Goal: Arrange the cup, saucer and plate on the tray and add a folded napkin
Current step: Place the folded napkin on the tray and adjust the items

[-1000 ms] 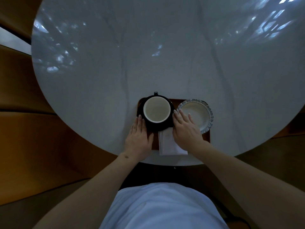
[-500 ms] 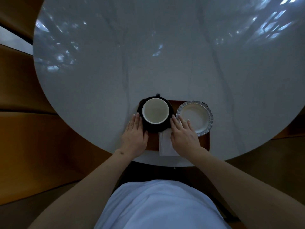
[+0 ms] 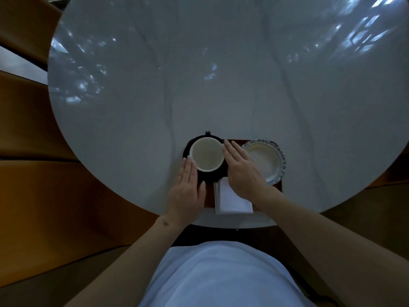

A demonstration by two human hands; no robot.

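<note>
- Round grey marble table (image 3: 221, 74) lies bare across the upper frame, open to reach
- Low centre is crowded: white cup (image 3: 207, 154), scalloped white plate (image 3: 269, 160), folded white napkin (image 3: 232, 201) sit close together

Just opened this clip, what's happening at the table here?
A person seated at a round grey marble-look table is setting up a brown wooden tray. A cream cup sits on a black saucer at the tray's left end, a white scalloped-rim plate at its right, and a folded white napkin lies near the front edge. The left hand and right hand, fingers straight, flank the cup and saucer, fingertips at the cup's sides.
</note>
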